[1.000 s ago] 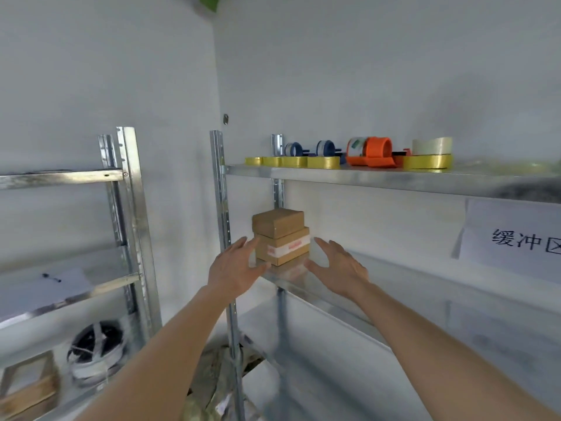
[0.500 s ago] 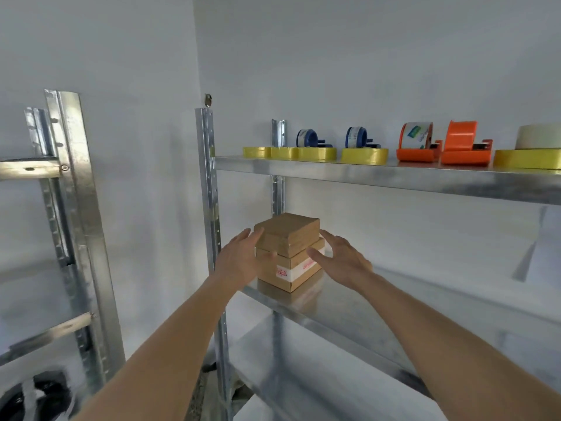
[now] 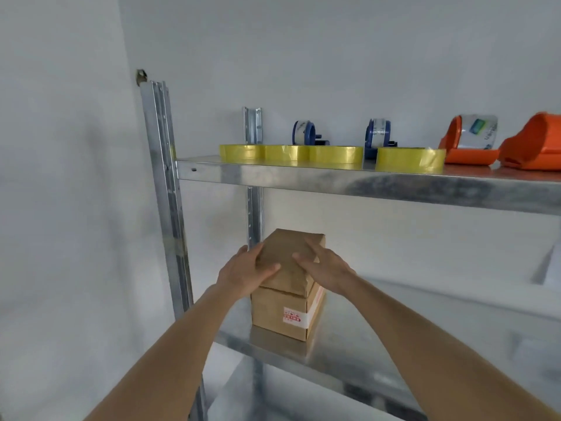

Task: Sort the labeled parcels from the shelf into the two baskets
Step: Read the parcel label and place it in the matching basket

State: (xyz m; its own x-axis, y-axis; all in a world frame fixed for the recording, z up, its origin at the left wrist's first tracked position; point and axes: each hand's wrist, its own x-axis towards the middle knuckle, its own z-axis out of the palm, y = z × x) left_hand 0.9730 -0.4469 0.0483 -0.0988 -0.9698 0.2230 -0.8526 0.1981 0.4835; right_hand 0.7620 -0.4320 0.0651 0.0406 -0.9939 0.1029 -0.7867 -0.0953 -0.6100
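Two brown parcels sit stacked on the middle shelf point(image 3: 349, 357), beside its left upright post point(image 3: 170, 208); the left hand point(image 3: 246, 276) and right hand point(image 3: 326, 270) clasp the top parcel point(image 3: 288, 256) on opposite sides, fingers curled over its edges. The top parcel looks stiff, light cardboard, best held by its side faces, leaving the labeled lower parcel point(image 3: 282, 314) undisturbed

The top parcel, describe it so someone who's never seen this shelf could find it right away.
Find the metal shelf lined with yellow tape rolls; on the level below, two brown boxes are stacked by the left posts. The top parcel is the upper one, held between both hands, and shows no label, unlike the red-and-white labeled box beneath.
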